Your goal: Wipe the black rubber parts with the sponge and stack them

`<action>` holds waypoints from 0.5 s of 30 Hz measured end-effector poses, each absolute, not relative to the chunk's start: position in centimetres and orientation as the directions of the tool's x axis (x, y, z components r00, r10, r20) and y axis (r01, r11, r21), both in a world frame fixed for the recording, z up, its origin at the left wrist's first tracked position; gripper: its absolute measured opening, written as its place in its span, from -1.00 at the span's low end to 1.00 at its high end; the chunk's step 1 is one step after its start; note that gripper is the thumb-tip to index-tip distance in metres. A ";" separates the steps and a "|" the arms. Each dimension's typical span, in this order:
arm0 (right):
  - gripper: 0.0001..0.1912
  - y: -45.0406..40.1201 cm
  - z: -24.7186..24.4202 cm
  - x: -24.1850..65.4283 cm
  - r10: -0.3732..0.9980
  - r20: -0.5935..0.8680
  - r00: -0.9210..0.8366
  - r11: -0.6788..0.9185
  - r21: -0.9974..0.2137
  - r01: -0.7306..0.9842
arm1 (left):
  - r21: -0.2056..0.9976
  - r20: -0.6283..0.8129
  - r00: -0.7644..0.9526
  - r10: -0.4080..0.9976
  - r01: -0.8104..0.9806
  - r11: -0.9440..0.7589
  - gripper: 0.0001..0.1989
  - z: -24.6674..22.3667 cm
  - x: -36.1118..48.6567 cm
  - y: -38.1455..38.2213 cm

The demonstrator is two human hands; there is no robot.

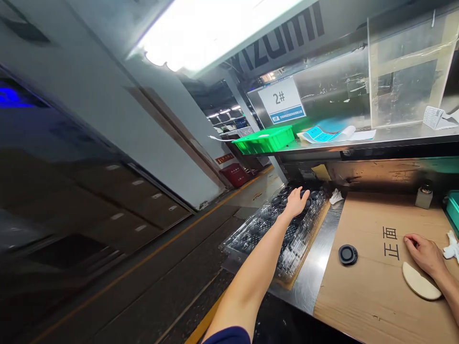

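My left hand [297, 201] is stretched out over the far end of a clear plastic tray [247, 231]. Its thumb and fingers are apart, close to black round parts [278, 199] lying in that tray; nothing shows held in it. My right hand [425, 251] rests on a cardboard sheet [362, 301] with its fingers curled in, and no object shows between them. Just below it lies a beige disc [419, 283], partly covered by the hand and wrist. A single black round part [347, 254] sits on the cardboard between the two hands.
Above the bench runs a metal shelf [405, 136] with a green bin [265, 139] and blue-and-white labels [328, 134]. A small bottle [424, 195] stands at the cardboard's back. White crumpled pieces [336, 196] lie beside the tray. The aisle floor is at left.
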State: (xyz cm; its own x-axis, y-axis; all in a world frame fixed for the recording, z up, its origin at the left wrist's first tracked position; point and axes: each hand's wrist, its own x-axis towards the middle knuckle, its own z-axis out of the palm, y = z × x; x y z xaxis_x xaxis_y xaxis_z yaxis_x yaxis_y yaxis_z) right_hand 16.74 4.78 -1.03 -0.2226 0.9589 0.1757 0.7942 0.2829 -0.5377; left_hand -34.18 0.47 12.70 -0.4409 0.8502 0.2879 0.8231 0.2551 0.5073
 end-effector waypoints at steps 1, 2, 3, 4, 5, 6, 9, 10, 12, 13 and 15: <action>-0.54 4.8 -1.1 16.7 0.955 0.188 -0.229 0.295 -0.537 0.790 | 0.506 0.294 -0.442 0.848 0.824 0.254 -0.38 12.7 -33.9 0.2; -0.55 4.7 -1.1 16.6 0.951 0.201 -0.234 0.307 -0.534 0.788 | 0.498 0.304 -0.435 0.848 0.831 0.247 -0.39 12.8 -33.5 -0.1; -0.56 4.5 -0.9 16.5 0.948 0.212 -0.239 0.317 -0.527 0.789 | 0.483 0.320 -0.417 0.851 0.844 0.232 -0.40 13.0 -32.9 -0.4; -0.57 4.3 -0.7 16.4 0.946 0.218 -0.239 0.320 -0.518 0.793 | 0.462 0.343 -0.385 0.857 0.863 0.203 -0.40 13.3 -32.1 -0.7; -0.57 4.0 -0.4 16.3 0.945 0.221 -0.241 0.322 -0.509 0.798 | 0.437 0.373 -0.343 0.862 0.884 0.163 -0.42 13.5 -31.1 -1.1; -0.58 3.7 -0.1 16.1 0.946 0.215 -0.243 0.321 -0.498 0.805 | 0.412 0.405 -0.291 0.867 0.904 0.111 -0.44 13.7 -30.0 -1.5; -0.63 3.1 0.9 15.7 0.951 0.193 -0.243 0.307 -0.482 0.821 | 0.387 0.422 -0.105 0.901 0.919 -0.074 -0.51 13.3 -25.7 -3.2; -0.64 3.0 1.1 15.6 0.953 0.191 -0.235 0.300 -0.487 0.820 | 0.399 0.387 -0.040 0.921 0.908 -0.128 -0.51 12.9 -24.3 -4.0; -0.67 3.0 1.3 15.4 0.958 0.179 -0.226 0.286 -0.499 0.818 | 0.445 0.257 0.070 0.964 0.877 -0.182 -0.45 11.6 -21.8 -5.9; -0.68 2.9 1.4 15.3 0.960 0.174 -0.219 0.278 -0.503 0.818 | 0.471 0.174 0.101 0.979 0.865 -0.173 -0.38 10.7 -20.8 -7.0; -0.69 2.8 1.4 15.2 0.962 0.167 -0.216 0.271 -0.506 0.819 | 0.501 0.018 0.113 0.993 0.859 -0.107 -0.20 9.0 -19.2 -8.9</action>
